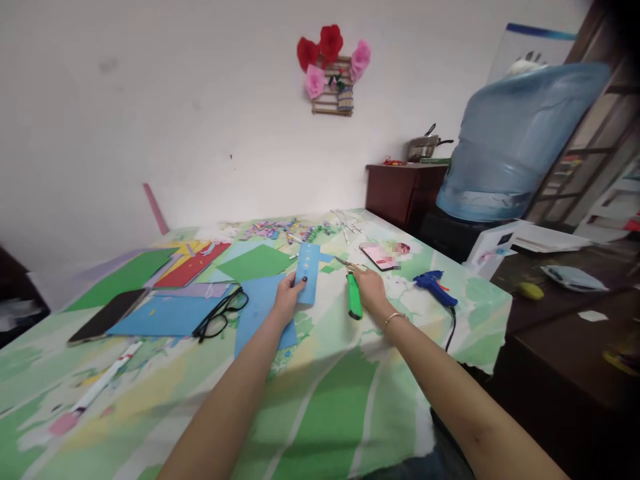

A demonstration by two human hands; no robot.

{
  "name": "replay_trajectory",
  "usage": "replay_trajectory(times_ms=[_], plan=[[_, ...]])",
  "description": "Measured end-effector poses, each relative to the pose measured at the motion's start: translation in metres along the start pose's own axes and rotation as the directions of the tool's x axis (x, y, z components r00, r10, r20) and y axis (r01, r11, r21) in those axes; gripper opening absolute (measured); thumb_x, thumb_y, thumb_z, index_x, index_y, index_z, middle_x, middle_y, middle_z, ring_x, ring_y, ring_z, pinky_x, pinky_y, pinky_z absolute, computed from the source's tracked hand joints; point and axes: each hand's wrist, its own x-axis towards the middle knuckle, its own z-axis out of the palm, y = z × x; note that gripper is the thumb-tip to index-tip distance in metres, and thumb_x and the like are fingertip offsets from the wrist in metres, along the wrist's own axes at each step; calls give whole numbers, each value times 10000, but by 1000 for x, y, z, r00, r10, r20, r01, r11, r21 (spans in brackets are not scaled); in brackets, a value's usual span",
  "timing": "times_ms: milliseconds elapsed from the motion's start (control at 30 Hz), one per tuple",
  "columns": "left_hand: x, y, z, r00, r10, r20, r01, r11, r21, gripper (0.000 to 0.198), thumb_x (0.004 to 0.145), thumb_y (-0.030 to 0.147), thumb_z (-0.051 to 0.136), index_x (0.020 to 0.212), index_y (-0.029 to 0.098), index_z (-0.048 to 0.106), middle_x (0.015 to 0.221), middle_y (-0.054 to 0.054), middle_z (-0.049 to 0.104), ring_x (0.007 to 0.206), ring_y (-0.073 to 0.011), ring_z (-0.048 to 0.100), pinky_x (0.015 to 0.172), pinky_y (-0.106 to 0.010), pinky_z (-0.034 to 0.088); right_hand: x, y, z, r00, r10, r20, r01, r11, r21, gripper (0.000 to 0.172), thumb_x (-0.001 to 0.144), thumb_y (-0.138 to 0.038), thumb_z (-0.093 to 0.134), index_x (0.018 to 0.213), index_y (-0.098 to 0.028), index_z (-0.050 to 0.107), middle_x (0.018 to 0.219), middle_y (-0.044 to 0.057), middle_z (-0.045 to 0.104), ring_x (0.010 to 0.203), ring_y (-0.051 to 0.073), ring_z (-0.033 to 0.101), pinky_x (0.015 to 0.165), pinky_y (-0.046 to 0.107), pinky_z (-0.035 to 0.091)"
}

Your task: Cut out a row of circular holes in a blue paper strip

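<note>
My left hand (287, 297) pinches the lower left side of a blue strip of paper (308, 270) with pale spots down its middle. Fingers of my right hand (371, 288) close around a small pair of scissors (345, 262), whose pointed blades aim left toward the strip. Right beside that hand is a green-handled cutter (355, 300); whether the hand touches it I cannot tell. Beneath my left hand lies a larger blue sheet (255, 310). Behind the strip is a green sheet (260, 262), with small blue and green scraps (327, 269) to its right.
A blue glue gun (436, 288) with a cord lies at the right, near a pink-screened phone (380, 256). Black glasses (223, 313), a dark tablet-like slab (107, 315), coloured sheets and a white pen (103, 383) cover the left. Small colourful pieces (270, 229) lie at the back.
</note>
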Motion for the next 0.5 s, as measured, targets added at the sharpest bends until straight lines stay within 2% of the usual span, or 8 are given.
replay_trajectory(times_ms=[133, 267, 400, 500], plan=[[-4, 0, -2, 1000, 0, 2, 1, 996, -91, 359, 910, 360, 581, 1210, 165, 558, 1211, -92, 593, 1025, -217, 612, 857, -434, 538, -3, -8, 5, 1000, -10, 27, 11, 999, -44, 325, 939, -331, 566, 1212, -155, 572, 1222, 104, 591, 1035, 208, 613, 875, 414, 535], [-5, 0, -1, 999, -26, 42, 31, 992, -120, 357, 909, 359, 581, 1208, 165, 558, 1204, -91, 596, 1017, -215, 614, 852, -431, 540, -4, -8, 7, 1000, 26, -11, -26, 1000, -12, 321, 939, -329, 565, 1206, -151, 577, 1224, 110, 591, 1038, 208, 612, 880, 410, 533], [-5, 0, -3, 997, -35, 67, 44, 990, -135, 365, 910, 359, 580, 1220, 167, 551, 1208, -92, 593, 1017, -215, 614, 849, -430, 541, -6, -10, 7, 991, 104, -82, -94, 989, 114, 341, 932, -332, 576, 1215, -140, 569, 1217, 109, 592, 1040, 215, 613, 876, 419, 534], [-6, 1, -2, 994, -34, 101, 48, 990, -132, 365, 910, 359, 581, 1220, 167, 551, 1207, -92, 593, 1015, -215, 614, 847, -429, 542, -7, -23, 12, 987, 119, -106, -86, 958, 272, 336, 937, -337, 569, 1219, -155, 564, 1212, 95, 595, 1031, 212, 616, 866, 423, 537]])
